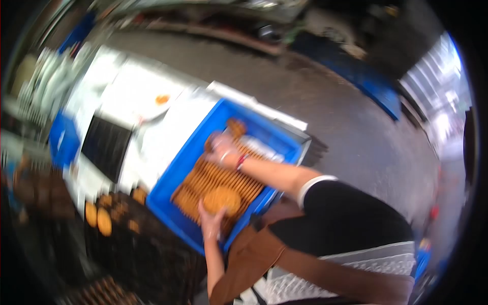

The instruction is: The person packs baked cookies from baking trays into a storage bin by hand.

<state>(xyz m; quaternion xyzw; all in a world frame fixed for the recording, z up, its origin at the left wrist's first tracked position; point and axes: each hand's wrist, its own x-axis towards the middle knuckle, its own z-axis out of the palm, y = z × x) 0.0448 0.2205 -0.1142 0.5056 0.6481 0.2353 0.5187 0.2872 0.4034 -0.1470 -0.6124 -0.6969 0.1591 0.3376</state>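
Observation:
My left hand (211, 223) reaches into the near end of a blue plastic crate (168, 175). Its thumb and fingers curve around the edge of round golden biscuits (222, 200), the top one lying face up. Rows of biscuits (218, 175) stand on edge below and beside it. Farther along the crate, my right hand (223, 149), with a red bracelet at its wrist, is closed around a few biscuits (209, 143). Motion blur hides how many. Another small group of biscuits (235, 127) sits at the crate's far end, near clear plastic (262, 147).
The crate rests on a white table (152, 142) with a broken orange piece (162, 99) on it. Left of the crate are a dark tray (107, 145), a blue container (63, 138) and loose biscuits (103, 222) on a dark surface. Grey floor (356, 137) lies beyond.

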